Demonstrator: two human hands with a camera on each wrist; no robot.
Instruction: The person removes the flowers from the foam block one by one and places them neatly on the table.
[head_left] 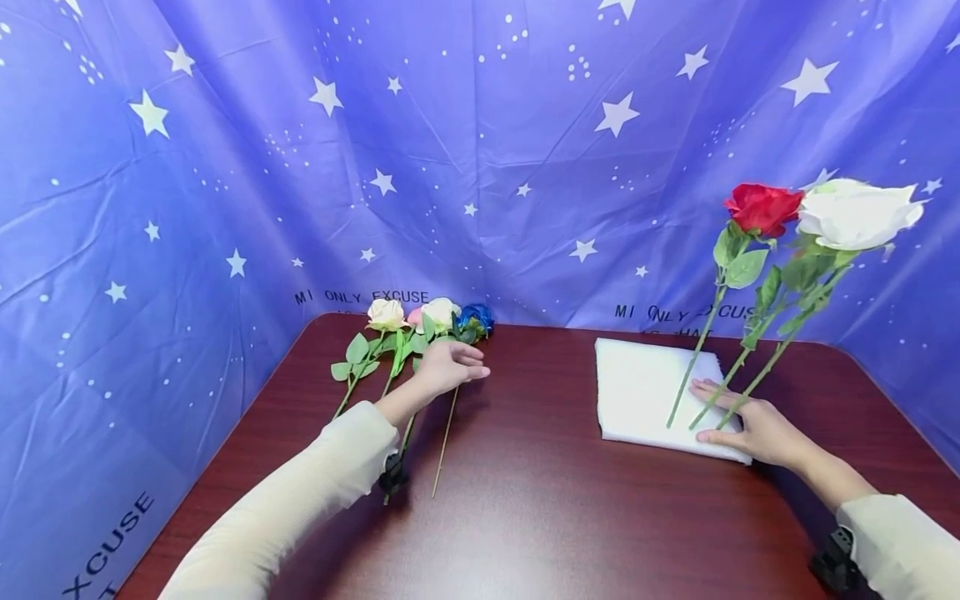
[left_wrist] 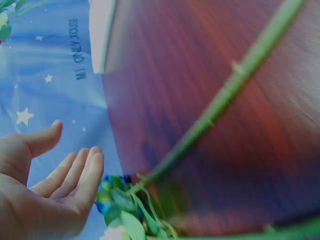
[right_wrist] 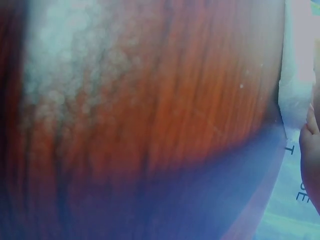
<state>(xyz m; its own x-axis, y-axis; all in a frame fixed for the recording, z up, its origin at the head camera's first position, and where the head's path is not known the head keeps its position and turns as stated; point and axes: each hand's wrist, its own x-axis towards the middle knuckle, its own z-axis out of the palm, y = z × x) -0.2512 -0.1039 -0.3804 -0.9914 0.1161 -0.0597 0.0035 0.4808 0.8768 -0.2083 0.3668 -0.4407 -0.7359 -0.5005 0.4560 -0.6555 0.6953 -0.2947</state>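
My left hand (head_left: 447, 367) hovers over several artificial roses lying on the table, its fingers loosely extended. In the left wrist view its palm shows bare, beside a blue rose (left_wrist: 103, 196) and a thorny green stem (left_wrist: 220, 102). Among the lying blooms are a cream rose (head_left: 386, 313), a white rose (head_left: 441, 315) and a partly hidden pink one. Three stems stand tilted to the right in a white foam block (head_left: 637, 387); a red rose (head_left: 761, 208) and a large white rose (head_left: 855, 215) top them. My right hand (head_left: 768, 432) rests on the block's right side, fingers spread around the stems' bases.
The dark red wooden table (head_left: 517, 467) reaches back to a blue star-printed cloth (head_left: 480, 150), which hangs behind and along both sides. Each wrist bears a black camera, such as the one at the left cuff (head_left: 392, 473).
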